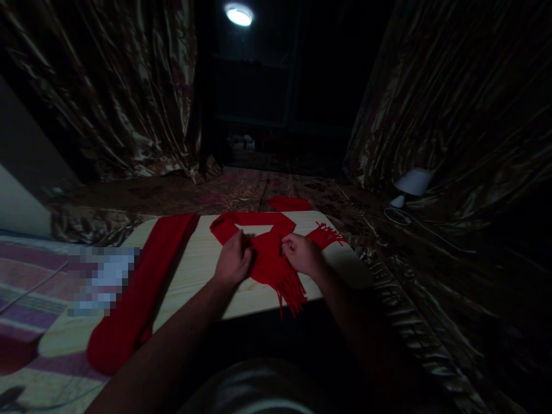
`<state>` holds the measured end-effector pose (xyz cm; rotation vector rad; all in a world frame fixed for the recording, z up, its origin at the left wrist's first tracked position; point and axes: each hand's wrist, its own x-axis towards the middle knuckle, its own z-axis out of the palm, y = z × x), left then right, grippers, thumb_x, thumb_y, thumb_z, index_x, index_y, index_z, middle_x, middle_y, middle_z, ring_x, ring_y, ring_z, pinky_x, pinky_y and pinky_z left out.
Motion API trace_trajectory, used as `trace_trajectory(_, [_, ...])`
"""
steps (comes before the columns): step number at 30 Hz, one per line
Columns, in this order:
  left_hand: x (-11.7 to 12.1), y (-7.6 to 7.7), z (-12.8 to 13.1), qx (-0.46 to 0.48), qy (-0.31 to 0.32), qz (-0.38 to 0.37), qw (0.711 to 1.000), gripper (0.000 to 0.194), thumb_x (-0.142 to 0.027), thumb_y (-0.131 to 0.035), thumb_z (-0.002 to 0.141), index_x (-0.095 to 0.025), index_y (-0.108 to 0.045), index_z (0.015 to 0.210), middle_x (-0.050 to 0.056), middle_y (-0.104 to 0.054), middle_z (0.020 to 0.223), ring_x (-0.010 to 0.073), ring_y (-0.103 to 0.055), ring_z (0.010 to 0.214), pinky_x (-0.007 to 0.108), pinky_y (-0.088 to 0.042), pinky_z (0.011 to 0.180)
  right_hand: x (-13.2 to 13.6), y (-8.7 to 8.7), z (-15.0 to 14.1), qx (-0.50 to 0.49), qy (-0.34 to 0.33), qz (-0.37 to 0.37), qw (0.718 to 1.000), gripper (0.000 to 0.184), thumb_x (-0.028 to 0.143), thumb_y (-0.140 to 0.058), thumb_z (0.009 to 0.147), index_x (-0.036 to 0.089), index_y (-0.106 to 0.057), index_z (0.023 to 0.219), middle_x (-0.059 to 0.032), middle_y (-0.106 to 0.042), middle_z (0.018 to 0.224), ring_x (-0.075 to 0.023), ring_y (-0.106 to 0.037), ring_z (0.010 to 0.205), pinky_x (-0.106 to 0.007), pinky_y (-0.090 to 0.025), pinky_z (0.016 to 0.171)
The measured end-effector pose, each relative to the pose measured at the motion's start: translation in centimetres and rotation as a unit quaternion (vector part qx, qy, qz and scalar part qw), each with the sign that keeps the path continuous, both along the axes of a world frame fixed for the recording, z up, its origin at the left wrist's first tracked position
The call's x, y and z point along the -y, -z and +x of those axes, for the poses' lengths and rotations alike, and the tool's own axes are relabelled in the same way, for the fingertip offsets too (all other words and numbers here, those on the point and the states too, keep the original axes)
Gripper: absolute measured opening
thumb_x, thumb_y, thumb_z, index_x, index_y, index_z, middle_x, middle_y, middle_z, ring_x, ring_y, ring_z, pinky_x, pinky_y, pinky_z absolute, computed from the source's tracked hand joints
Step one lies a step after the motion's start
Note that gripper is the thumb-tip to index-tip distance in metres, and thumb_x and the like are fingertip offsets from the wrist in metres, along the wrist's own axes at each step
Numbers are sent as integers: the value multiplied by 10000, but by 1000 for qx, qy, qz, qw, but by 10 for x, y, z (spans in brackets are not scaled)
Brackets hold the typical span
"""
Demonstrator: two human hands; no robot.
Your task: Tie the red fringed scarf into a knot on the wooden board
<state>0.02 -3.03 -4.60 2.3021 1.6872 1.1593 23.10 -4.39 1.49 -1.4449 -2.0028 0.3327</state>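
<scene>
A red fringed scarf lies looped on a pale wooden board, its two ends crossing at the front right. One fringe hangs over the board's near edge; the other points right. My left hand is closed at the left side of the crossing, its fingertips on the cloth. On the right side, my right hand pinches the scarf's edge between thumb and fingers. A second long red cloth, folded into a strip, lies across the board's left part and hangs over its near edge.
Another red cloth piece rests just beyond the board's far edge. A small white lamp with a cord stands at right. Patterned curtains hang at the back. Striped bedding is at left, by a blurred-out patch.
</scene>
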Motion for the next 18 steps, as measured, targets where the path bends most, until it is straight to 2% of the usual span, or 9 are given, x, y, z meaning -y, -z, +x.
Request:
trace_trajectory(3, [-1,-1,-1,-18,12,-1,1000,475,-277,-436,919,-86,-496,1350,167,-652,1206,281,-603,1130,436,-476,1015,-12,14,-23,50,-28,40,998,362,329,-558,909,178,-652,1224,-106,-671,1242,-221,-602,1149,-337,-444,1014])
trace_trajectory(7, [-2,3,0,-73,20,15,997,415,-271,-417,931,-104,-577,1276,157,-636,1286,267,-566,1213,406,-414,1093,-23,40,-36,125,-58,12,990,674,509,-559,905,144,-474,1464,-148,-419,1537,-282,-371,1416,-415,-285,1169])
trace_trajectory(9, [-3,6,1,-100,6,4,995,411,-283,-426,927,-120,-603,1261,150,-646,1283,278,-563,1225,418,-408,1096,-27,53,-37,148,-59,-18,987,694,540,-502,930,161,-421,1505,-136,-350,1581,-288,-294,1461,-437,-236,1192])
trace_trajectory(12, [-4,8,1,-111,-11,-16,994,419,-306,-453,913,-133,-621,1256,143,-660,1273,296,-565,1226,440,-411,1088,-31,64,-35,157,-55,-34,985,668,537,-446,957,190,-392,1524,-109,-324,1598,-272,-261,1479,-435,-212,1203])
trace_trajectory(18, [-1,3,2,-98,-28,-33,994,432,-310,-477,906,-133,-617,1274,134,-674,1245,269,-584,1198,391,-415,1074,-33,65,-33,151,-62,-18,986,634,512,-441,962,199,-416,1513,-81,-347,1590,-248,-287,1470,-413,-215,1208])
